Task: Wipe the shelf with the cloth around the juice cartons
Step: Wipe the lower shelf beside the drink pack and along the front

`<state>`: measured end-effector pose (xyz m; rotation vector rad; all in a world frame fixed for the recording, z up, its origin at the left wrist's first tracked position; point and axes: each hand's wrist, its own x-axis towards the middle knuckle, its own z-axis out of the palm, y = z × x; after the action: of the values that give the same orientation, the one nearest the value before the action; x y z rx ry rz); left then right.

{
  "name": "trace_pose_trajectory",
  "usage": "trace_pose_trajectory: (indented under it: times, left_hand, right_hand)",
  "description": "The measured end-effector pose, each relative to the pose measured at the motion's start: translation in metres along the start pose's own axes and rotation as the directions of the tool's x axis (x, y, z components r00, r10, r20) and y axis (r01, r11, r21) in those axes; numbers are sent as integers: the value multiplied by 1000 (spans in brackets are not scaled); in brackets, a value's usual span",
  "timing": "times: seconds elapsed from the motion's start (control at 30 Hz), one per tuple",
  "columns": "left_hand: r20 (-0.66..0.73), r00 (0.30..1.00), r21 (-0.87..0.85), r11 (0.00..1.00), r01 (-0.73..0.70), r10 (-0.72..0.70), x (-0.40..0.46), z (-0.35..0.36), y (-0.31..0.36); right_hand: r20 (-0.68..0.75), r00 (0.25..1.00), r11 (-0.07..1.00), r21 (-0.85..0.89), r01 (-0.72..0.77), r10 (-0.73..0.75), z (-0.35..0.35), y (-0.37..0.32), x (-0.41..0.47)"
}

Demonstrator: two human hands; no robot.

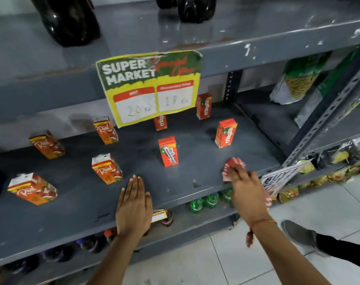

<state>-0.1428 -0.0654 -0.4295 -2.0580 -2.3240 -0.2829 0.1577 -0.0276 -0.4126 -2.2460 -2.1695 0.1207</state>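
Fingers: left hand [133, 206] is lying flat with fingers straight and together on the grey shelf [185, 182]; right hand [247, 192] is gripping the cloth [233, 165].
Hidden: price sign [152, 87] is covering the top of one rear carton [160, 122].
Blurred: cloth is smearing red and white at the front right.
Cartons: orange juice cartons [168, 151] are standing spaced apart.
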Motion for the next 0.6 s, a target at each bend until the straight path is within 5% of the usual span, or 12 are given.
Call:
trace_pose_trajectory:
  times: [0.23,0.37,0.5,0.6]
  left_hand:
    - [11,1000,17,1000,10,-10,-1,0,2]
    - [14,1000,14,1000,24,-25,0,1,3]
    - [6,1000,20,1000,13,-13,-1,4,2]
    - [-2,1000,15,1000,11,-10,-1,6,2]
  right_hand:
    - [221,910,895,205,-395,351,8,140,-55]
    - [41,916,881,257,-396,400,13,135,-67]
    - [-267,949,931,359,-62,167,-9,65,-51]
    - [-276,947,947,226,228,-162,-22,-1,-24]
